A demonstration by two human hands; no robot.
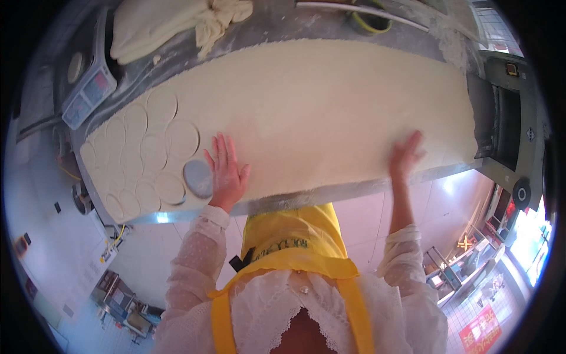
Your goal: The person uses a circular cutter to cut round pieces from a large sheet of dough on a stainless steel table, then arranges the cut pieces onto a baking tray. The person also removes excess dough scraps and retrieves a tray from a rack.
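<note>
A long sheet of rolled dough (327, 110) covers much of the metal worktable. My left hand (227, 172) rests palm down on the dough near its front edge, fingers somewhat apart and holding nothing. Just left of it is a round grey shape (197, 178); I cannot tell whether it is a bare hole in the sheet or a flat disc. Several cut dough circles (183, 138) lie close together in the sheet's left end. Towards the right end, my right hand (404, 155) is blurred over the dough, with fingers apart and nothing visible in it.
A digital scale (90, 95) stands at the back left, beside a folded mass of dough (154, 28). Behind the sheet are a pale rod (362, 11) and a yellow-green rimmed bowl (371, 24). A metal machine (508, 124) adjoins the right end.
</note>
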